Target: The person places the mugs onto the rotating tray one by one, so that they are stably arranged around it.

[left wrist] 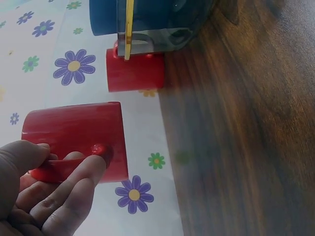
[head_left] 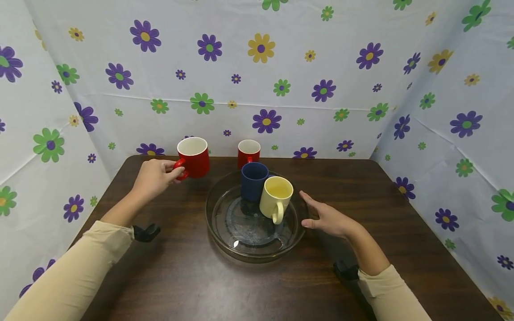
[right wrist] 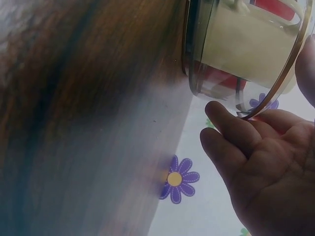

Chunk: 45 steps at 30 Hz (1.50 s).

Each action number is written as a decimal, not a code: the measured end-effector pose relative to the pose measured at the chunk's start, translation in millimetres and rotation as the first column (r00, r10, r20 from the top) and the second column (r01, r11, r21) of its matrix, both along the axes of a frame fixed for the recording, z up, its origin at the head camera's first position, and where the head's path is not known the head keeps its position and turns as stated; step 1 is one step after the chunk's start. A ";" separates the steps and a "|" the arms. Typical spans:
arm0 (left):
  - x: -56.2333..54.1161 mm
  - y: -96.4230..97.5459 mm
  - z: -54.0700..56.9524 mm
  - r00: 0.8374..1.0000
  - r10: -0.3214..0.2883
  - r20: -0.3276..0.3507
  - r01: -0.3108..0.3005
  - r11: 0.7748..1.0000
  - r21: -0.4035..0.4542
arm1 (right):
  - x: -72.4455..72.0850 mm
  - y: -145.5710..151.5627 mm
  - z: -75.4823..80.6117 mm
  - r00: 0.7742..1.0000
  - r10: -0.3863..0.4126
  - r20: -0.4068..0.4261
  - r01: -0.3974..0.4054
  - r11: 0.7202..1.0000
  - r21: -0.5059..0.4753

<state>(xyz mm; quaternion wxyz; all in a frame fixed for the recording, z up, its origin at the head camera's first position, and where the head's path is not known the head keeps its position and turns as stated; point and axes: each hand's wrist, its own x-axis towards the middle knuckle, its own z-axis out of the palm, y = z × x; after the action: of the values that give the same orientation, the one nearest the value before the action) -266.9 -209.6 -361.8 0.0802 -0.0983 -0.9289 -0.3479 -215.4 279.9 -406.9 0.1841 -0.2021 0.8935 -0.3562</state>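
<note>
My left hand pinches the handle of a red mug with a white inside, and keeps it upright above the back left of the table. In the left wrist view, thumb and fingers close round the handle of that mug. A round clear glass dish stands mid-table, with a blue mug and a yellow mug in it. The yellow mug leans. Beside the dish's right rim is my right hand, fingers spread and holding nothing; I cannot tell whether it touches the glass.
A second red mug stands behind the dish near the table's back edge, partly hidden by the blue mug. Flowered cloth hangs at the back and both sides of the dark wooden table.
</note>
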 end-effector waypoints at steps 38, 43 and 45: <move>27.7 -3.5 11.7 0.998 -0.055 -0.036 0.053 0.998 -0.040 | -4.3 1.6 -1.9 1.000 -0.019 -0.002 0.019 1.000 0.009; 31.1 -0.8 13.1 0.996 -0.075 -0.037 0.074 0.997 -0.026 | -4.1 2.0 -1.4 1.000 -0.026 0.016 0.026 1.000 0.000; 32.7 0.1 13.6 0.996 -0.080 -0.038 0.079 0.997 -0.026 | -3.6 1.7 -1.2 0.999 -0.028 0.025 0.028 1.000 -0.008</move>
<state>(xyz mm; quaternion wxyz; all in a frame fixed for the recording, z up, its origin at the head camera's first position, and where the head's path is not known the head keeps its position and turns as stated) -234.3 -209.5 -348.2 0.0831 -0.1428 -0.9267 -0.3376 -219.0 281.6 -408.1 0.1893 -0.1857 0.8925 -0.3648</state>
